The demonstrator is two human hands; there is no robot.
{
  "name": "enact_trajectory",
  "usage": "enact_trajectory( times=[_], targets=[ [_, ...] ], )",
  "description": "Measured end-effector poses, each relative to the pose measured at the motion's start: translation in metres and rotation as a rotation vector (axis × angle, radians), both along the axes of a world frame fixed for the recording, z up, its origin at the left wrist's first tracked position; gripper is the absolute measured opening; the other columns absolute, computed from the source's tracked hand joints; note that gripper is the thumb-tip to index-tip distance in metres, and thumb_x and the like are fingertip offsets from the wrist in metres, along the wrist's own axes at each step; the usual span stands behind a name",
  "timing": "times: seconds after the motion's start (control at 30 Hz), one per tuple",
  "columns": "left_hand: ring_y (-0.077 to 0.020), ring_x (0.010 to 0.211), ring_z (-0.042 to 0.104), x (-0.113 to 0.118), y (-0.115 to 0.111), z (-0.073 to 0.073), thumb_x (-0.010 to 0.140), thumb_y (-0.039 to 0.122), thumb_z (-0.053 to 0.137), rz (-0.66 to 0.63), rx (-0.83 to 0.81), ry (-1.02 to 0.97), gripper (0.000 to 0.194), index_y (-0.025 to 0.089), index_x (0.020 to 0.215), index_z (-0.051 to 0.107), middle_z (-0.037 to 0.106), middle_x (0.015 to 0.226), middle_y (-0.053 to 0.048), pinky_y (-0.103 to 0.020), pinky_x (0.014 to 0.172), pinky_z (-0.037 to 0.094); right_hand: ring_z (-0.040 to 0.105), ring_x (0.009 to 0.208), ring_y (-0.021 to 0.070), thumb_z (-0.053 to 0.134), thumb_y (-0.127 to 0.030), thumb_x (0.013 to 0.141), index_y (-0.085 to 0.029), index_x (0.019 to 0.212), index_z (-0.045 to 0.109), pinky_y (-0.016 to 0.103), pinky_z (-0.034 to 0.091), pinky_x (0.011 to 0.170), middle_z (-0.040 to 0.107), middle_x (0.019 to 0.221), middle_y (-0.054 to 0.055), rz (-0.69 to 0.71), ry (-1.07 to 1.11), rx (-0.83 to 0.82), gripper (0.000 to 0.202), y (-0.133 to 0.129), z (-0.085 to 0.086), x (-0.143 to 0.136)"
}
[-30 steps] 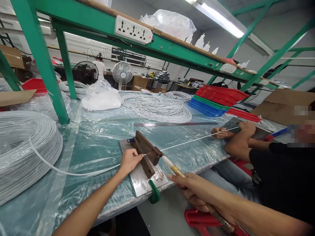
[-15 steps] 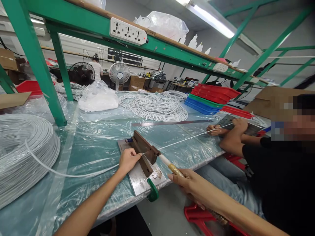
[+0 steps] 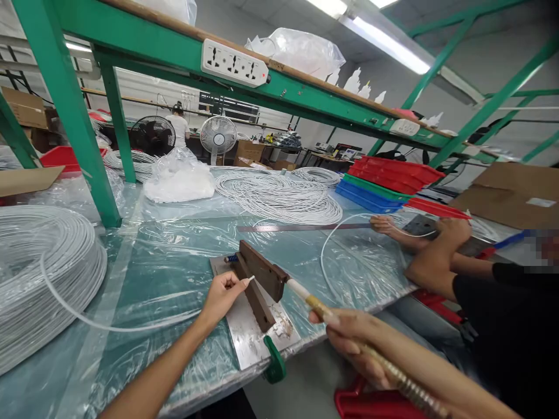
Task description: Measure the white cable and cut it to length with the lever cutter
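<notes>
A white tube (image 3: 152, 327) runs from the large coil (image 3: 52, 291) on the left to my left hand (image 3: 223, 295), which pinches it near its short free end. That hand is beside the brown metal blade (image 3: 262, 269) of a cutter mounted on a metal plate (image 3: 244, 337). My right hand (image 3: 356, 337) is wrapped round the cutter's long handle (image 3: 317, 304), to the right of the blade. Beyond the cutter, a separate length of white tube (image 3: 323, 256) curves over the table towards a co-worker's hand (image 3: 384, 226).
A green clamp (image 3: 275, 361) sits at the table's front edge. Behind lie a steel ruler (image 3: 301, 227), a flat coil (image 3: 279, 195) and a plastic bag (image 3: 179, 177). Stacked trays (image 3: 388, 177) stand back right. A green shelf post (image 3: 76, 116) rises at left.
The tube on the right, straight and reaching the cutter before, now bends away from it. The co-worker's hands have moved slightly right. The view has shifted, and my right hand appears lower.
</notes>
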State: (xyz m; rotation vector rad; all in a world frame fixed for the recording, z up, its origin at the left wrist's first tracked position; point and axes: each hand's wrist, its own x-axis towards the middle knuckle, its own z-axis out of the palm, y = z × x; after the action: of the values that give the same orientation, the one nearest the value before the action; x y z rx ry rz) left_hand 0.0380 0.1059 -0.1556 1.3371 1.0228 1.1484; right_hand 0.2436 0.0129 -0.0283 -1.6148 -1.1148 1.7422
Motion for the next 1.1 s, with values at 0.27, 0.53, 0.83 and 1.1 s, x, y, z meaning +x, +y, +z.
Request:
enact_trajectory(
  times=[0.27,0.53,0.83,1.1],
  targets=[
    [-0.0083,0.053,0.033,-0.001,-0.004,0.004,0.061,0.062,0.066,-0.055,-0.019,-0.112,0.05,0.016,0.057,0.046,0.039,0.053,0.005,-0.021,0.051,0.024,0.038,0.035,-0.0011,0.031,-0.04,0.093,-0.009,0.087,0.055,0.003,0.033,0.035,0.043,0.058,-0.004,-0.259,0.796,0.109,0.04,0.06,0.053,-0.042],
    [-0.0079,0.053,0.032,-0.007,0.001,0.002,0.058,0.062,0.068,-0.011,-0.003,-0.174,0.051,0.016,0.057,0.048,0.039,0.053,0.005,-0.021,0.053,0.023,0.048,0.038,0.0005,0.037,-0.029,0.095,-0.015,0.078,0.054,0.008,0.043,0.034,0.055,0.06,-0.003,-0.612,1.364,0.2,0.028,0.169,0.088,-0.107],
    [-0.0072,0.051,0.029,-0.013,0.006,0.003,0.058,0.063,0.068,0.024,0.02,-0.191,0.051,0.015,0.057,0.049,0.037,0.051,0.006,-0.021,0.051,0.02,0.06,0.074,0.0132,0.052,-0.03,0.091,-0.013,0.109,0.055,0.028,0.053,0.061,0.06,0.096,0.005,-0.703,1.105,0.26,0.026,0.276,0.068,-0.158],
    [-0.01,0.056,0.035,-0.017,0.008,0.006,0.064,0.058,0.067,0.088,0.112,-0.239,0.044,0.014,0.067,0.061,0.044,0.057,0.002,-0.022,0.054,0.025,0.059,0.07,0.0117,0.052,-0.03,0.091,-0.012,0.106,0.056,0.026,0.052,0.059,0.06,0.093,0.004,-0.345,0.791,0.291,0.024,0.27,0.051,-0.168]
  ],
)
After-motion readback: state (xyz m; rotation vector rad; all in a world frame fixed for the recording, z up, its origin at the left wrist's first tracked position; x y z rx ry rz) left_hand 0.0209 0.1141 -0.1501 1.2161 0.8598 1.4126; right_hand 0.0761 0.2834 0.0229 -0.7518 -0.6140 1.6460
